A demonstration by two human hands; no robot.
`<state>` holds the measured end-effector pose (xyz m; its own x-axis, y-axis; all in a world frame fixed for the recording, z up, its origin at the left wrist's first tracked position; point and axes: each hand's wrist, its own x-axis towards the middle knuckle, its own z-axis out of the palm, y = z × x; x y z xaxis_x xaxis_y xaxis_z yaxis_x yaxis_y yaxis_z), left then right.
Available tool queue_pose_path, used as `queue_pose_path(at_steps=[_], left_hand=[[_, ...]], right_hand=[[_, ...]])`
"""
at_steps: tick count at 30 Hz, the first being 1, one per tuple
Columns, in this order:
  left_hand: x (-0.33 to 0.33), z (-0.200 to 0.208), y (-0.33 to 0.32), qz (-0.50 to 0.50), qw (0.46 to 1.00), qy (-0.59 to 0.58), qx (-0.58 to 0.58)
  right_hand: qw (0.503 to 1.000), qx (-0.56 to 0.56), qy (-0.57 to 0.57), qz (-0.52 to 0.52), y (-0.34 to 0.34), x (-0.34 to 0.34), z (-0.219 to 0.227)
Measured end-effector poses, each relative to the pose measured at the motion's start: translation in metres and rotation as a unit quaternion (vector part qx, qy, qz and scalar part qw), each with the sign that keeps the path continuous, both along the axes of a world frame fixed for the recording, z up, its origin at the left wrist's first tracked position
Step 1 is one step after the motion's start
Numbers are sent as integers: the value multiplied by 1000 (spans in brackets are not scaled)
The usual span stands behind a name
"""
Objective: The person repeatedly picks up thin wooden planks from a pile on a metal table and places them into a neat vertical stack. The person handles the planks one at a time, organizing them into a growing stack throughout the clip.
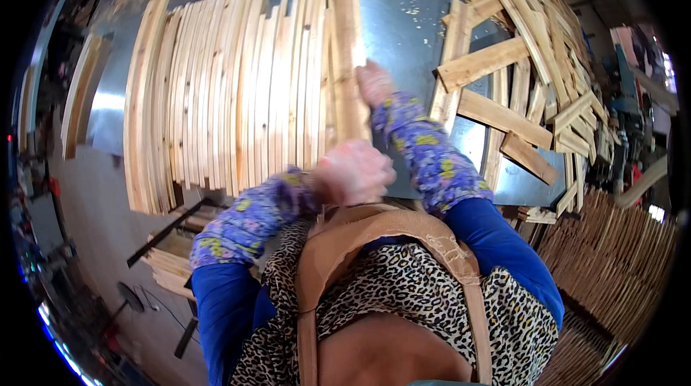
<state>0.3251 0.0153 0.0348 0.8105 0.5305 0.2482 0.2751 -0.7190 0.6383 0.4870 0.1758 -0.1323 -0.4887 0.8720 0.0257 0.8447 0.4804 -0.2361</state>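
A long row of pale wooden boards [237,91] stands on edge, packed side by side on a metal tabletop [403,33]. At its right end one board [347,48] shows its broad face. My right hand [376,84] is closed against that board's right side, its fingertips partly hidden. Close to the board's near end my left hand [354,171] is curled, fingers bent and slightly blurred; whatever lies inside it is hidden. Floral sleeve covers reach to both wrists.
A jumbled heap of loose boards [497,62] lies on the table's right side. Stacked slats [612,256] stand below at the right. A separate board [80,94] sits left of the row, and more wood [173,264] lies beneath the table's near left edge.
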Motion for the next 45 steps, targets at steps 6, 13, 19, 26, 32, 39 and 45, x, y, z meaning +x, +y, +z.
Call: queue_pose_path(at_steps=[6, 13, 19, 26, 32, 39, 45], left_hand=[[58, -43, 20, -189, 883, 430, -5], [79, -53, 19, -169, 786, 593, -43], [42, -1, 15, -92, 844, 526, -44], [-12, -70, -35, 222, 962, 157, 32], [45, -52, -23, 390, 875, 275, 82], [45, -48, -30, 402, 823, 401, -1], [31, -66, -40, 483, 825, 288, -62]], right_hand=[[953, -286, 29, -89, -11, 28, 95], [819, 16, 165, -549, 90, 237, 108], [728, -188, 379, -540, 141, 342, 14], [774, -137, 493, -374, -6, 168, 59], [930, -277, 241, -20, -84, 67, 26], [929, -47, 93, -354, 44, 199, 50], [823, -399, 318, -248, -40, 84, 110]])
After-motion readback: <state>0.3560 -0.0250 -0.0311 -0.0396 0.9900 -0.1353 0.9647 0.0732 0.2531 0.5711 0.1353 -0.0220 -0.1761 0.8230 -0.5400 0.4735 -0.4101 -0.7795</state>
